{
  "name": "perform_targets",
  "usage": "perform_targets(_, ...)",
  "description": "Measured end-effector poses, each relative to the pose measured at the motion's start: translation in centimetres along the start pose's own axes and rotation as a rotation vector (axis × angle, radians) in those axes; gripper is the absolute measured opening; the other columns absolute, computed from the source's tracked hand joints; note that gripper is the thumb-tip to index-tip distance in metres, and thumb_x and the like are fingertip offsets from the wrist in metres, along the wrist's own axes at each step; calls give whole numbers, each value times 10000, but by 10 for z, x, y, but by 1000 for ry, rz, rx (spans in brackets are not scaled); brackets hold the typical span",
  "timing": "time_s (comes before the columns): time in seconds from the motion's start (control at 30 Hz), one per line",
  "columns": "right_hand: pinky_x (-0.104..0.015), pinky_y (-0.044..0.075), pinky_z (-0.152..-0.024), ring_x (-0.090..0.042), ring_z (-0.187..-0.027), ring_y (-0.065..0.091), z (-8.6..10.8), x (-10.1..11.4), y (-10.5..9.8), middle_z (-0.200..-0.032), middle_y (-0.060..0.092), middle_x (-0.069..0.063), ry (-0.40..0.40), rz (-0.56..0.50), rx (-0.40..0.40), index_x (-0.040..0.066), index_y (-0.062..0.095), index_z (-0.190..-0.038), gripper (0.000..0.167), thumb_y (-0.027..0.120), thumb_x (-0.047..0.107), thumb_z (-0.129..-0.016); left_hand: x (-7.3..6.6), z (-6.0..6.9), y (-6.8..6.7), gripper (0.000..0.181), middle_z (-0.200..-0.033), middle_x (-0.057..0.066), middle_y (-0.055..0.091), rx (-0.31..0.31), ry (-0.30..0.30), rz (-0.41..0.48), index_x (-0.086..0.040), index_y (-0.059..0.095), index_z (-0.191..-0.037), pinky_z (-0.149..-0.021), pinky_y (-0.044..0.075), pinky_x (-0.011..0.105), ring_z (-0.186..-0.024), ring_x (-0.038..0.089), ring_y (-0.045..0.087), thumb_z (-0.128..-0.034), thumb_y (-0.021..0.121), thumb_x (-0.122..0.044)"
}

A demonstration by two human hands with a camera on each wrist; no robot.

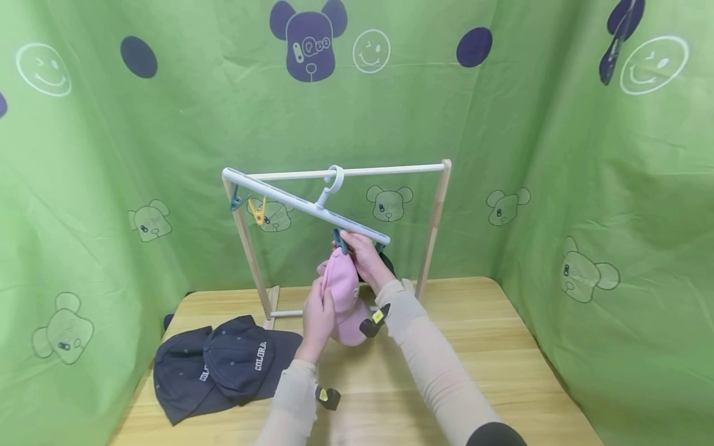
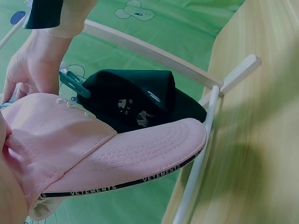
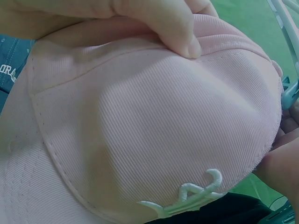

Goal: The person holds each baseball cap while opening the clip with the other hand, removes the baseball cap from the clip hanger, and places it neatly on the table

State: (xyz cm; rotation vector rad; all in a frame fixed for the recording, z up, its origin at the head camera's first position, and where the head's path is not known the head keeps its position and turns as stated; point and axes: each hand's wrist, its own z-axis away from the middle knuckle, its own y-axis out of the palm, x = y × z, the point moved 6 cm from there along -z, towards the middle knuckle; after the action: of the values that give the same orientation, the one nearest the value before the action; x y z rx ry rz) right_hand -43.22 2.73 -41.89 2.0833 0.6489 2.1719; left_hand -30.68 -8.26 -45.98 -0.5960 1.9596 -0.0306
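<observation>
A pink baseball cap (image 1: 341,282) hangs crown up below the lower end of a tilted white hanger (image 1: 295,201). My left hand (image 1: 320,313) grips its side, the thumb pressing into the fabric. At the top of the crown is a teal clip (image 1: 339,241), pinched by my right hand (image 1: 365,257); its fingertips are partly hidden. Behind the pink cap, a black cap (image 2: 126,100) hangs from another teal clip (image 2: 74,83). Further up the hanger are a yellow clip (image 1: 258,212) and a teal clip (image 1: 237,199).
The hanger hooks over the top bar (image 1: 390,170) of a wooden rack standing on the wooden table (image 1: 474,347). Two dark navy caps (image 1: 240,359) lie overlapping at the left, near the left forearm. Green printed cloth (image 1: 558,155) surrounds the table.
</observation>
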Motion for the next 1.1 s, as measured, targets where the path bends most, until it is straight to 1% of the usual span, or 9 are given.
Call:
perform_targets(0.27,-202,539,-731,-101,-751,635,0,-1,1,-833,684,-3,7,-38,13,-10,605,-1184,283,543,185,-989,0,1,0,295,-1178,233,664,-19,26,-10,-23,559,-1254,-911,533,514,-1046,391,655,-970,492,-67)
perform_targets(0.4,-202,539,-737,-101,-759,638,-1,-2,2,-837,686,1,17,-26,4,12,615,-1174,266,543,190,-989,0,1,-1,297,-1175,233,666,-24,29,-15,-24,562,-1253,-910,534,515,-1044,391,656,-968,495,-68)
perform_targets(0.6,-203,536,-746,-101,-771,632,-1,-2,2,-845,684,3,8,-23,7,1,604,-1194,283,539,185,-990,0,2,-3,294,-1161,235,670,-34,45,-35,-22,569,-1249,-910,533,511,-1040,389,659,-969,499,-73)
perform_targets(0.67,-221,532,-778,-102,-774,631,-1,-1,1,-849,685,9,-1,-20,6,6,603,-1194,277,537,181,-990,-2,3,-2,288,-1136,229,679,-34,60,-58,-23,580,-1235,-889,539,509,-1017,384,665,-961,505,-67)
perform_targets(0.8,-354,501,-939,-93,-756,642,-1,0,-4,-831,694,37,-21,-3,-9,5,601,-1210,280,531,171,-995,-2,10,2,301,-1128,219,685,-16,96,-109,-10,593,-1239,-887,542,490,-1007,368,671,-951,515,-52)
perform_targets(0.83,-395,483,-979,-90,-752,647,-1,0,-5,-828,698,42,-25,0,-9,-2,594,-1226,293,528,170,-998,-2,12,2,295,-1119,215,687,-12,98,-118,-9,598,-1230,-884,542,486,-999,364,673,-950,516,-51)
perform_targets(0.9,-426,470,-1011,-87,-751,654,-1,0,-5,-821,703,54,-31,8,-6,-15,581,-1251,315,525,167,-1000,-1,15,4,280,-1101,209,689,-11,96,-121,-4,603,-1214,-882,542,481,-984,356,673,-951,515,-49)
perform_targets(1.0,-361,514,-959,-100,-789,662,0,1,-4,-842,708,62,-36,5,8,-12,567,-1273,328,525,163,-999,0,17,4,242,-1045,189,692,-15,90,-125,-15,607,-1172,-845,547,479,-930,343,673,-952,515,-53)
perform_targets(1.1,-273,542,-862,-115,-827,660,2,1,-3,-864,711,63,-36,-7,12,34,600,-1240,287,535,166,-993,1,17,6,273,-1112,192,687,-8,92,-128,-23,596,-1216,-879,545,478,-980,349,675,-958,513,-58)
